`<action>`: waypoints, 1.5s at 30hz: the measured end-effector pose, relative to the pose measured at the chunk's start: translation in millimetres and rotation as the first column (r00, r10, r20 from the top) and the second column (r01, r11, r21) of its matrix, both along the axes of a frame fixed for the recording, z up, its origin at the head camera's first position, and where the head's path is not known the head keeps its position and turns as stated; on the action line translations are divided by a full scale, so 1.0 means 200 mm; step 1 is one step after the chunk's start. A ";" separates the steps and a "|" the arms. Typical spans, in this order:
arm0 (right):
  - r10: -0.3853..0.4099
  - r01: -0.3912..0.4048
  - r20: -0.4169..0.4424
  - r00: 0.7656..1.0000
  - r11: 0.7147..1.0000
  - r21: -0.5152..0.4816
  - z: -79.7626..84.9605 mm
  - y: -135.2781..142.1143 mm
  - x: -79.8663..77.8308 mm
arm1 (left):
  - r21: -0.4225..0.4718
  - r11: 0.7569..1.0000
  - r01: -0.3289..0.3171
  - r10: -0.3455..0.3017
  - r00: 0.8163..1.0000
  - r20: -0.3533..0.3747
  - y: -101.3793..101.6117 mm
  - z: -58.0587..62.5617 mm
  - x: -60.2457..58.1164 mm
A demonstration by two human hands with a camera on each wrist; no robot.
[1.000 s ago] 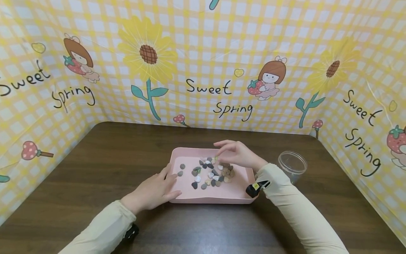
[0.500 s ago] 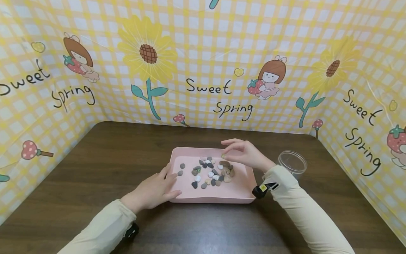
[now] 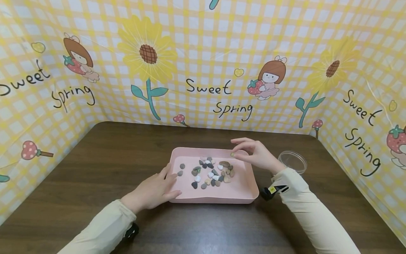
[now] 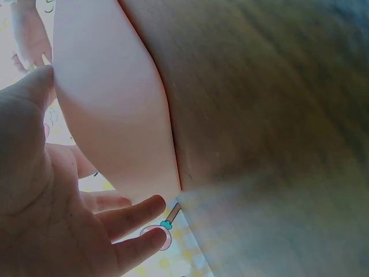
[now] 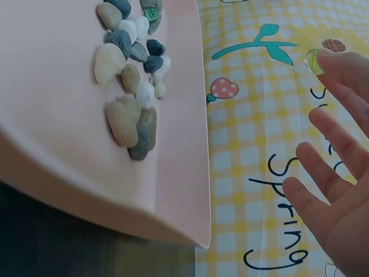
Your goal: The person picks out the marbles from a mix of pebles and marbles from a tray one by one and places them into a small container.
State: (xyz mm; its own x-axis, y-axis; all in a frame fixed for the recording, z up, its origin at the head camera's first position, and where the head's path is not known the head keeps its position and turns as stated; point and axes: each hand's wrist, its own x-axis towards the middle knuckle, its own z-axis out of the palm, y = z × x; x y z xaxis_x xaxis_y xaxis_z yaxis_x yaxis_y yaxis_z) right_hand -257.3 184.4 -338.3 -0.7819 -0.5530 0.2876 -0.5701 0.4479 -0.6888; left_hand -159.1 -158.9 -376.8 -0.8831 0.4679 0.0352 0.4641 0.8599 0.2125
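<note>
My right hand (image 3: 258, 155) pinches a small round glass marble (image 5: 312, 61), clear with yellow-green inside, between thumb and index finger. It is raised over the back right of a pink tray (image 3: 234, 190), the other fingers loosely spread. My left hand (image 3: 150, 190) rests at the tray's left side, fingers over the rim and thumb at the front left corner; the left wrist view shows the tray wall (image 4: 115, 104) beside those fingers. Grey, white, tan and brown pebbles (image 3: 215, 178) lie in the tray. Among them sits a green glass piece (image 5: 151, 14).
A clear round jar (image 3: 293, 161) stands right of the tray, partly hidden behind my right hand and wrist. The dark wooden table (image 3: 127, 151) reaches back to a yellow checked cloth (image 3: 203, 42) hung on three sides.
My right hand has moved to the right with the marble, away from the middle pebbles and toward the jar. The left hand has stayed at the tray.
</note>
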 end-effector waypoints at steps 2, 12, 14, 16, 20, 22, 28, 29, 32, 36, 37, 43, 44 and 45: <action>-0.013 0.013 -0.009 1.000 1.000 -0.002 0.00 0.02 0.00 | -0.002 1.000 0.001 -0.001 1.000 0.002 0.00 0.00 0.00; -0.073 0.074 0.021 0.997 0.996 -0.056 -0.02 0.10 0.02 | -0.006 1.000 -0.003 0.003 1.000 0.006 0.00 0.00 0.00; -0.078 0.080 0.029 0.997 0.994 -0.075 -0.02 0.12 0.03 | -0.006 1.000 -0.007 0.007 1.000 0.009 0.00 0.00 0.00; -0.092 0.094 0.032 0.995 0.992 -0.084 -0.03 0.13 0.03 | -0.007 1.000 -0.009 0.009 1.000 0.012 0.00 0.00 0.00; -0.121 0.124 0.038 0.992 0.987 -0.104 -0.02 0.15 0.05 | -0.009 1.000 -0.009 0.009 1.000 0.012 0.00 0.00 0.00; -0.134 0.139 0.048 0.990 0.983 -0.121 -0.01 0.17 0.06 | -0.008 1.000 -0.008 0.008 1.000 0.009 0.00 0.00 0.00; -0.168 0.172 0.040 0.985 0.973 -0.152 -0.03 0.21 0.08 | -0.005 1.000 -0.004 0.004 1.000 0.003 0.00 0.00 0.00; -0.173 0.176 0.034 0.984 0.972 -0.156 -0.03 0.22 0.08 | -0.005 1.000 -0.003 0.003 1.000 0.002 0.00 0.00 0.00; -0.192 0.193 0.023 0.981 0.967 -0.167 -0.04 0.25 0.09 | -0.005 1.000 -0.004 0.004 1.000 0.005 0.00 0.00 0.00; -0.208 0.202 -0.006 0.978 0.960 -0.194 -0.06 0.29 0.10 | -0.005 1.000 -0.008 0.008 1.000 0.014 0.00 0.00 0.00; -0.209 0.202 -0.014 0.978 0.958 -0.204 -0.06 0.30 0.10 | -0.006 1.000 -0.008 0.009 1.000 0.016 0.00 0.00 0.00; -0.238 0.218 -0.050 0.970 0.943 -0.253 -0.07 0.36 0.12 | -0.008 1.000 -0.012 0.012 1.000 0.019 0.00 0.00 0.00; -0.252 0.231 -0.055 0.966 0.940 -0.251 -0.07 0.36 0.13 | -0.007 1.000 -0.013 0.013 1.000 0.019 0.00 0.00 0.00; -0.266 0.243 -0.059 0.962 0.936 -0.253 -0.07 0.37 0.13 | -0.006 1.000 -0.014 0.014 1.000 0.018 0.00 0.00 0.00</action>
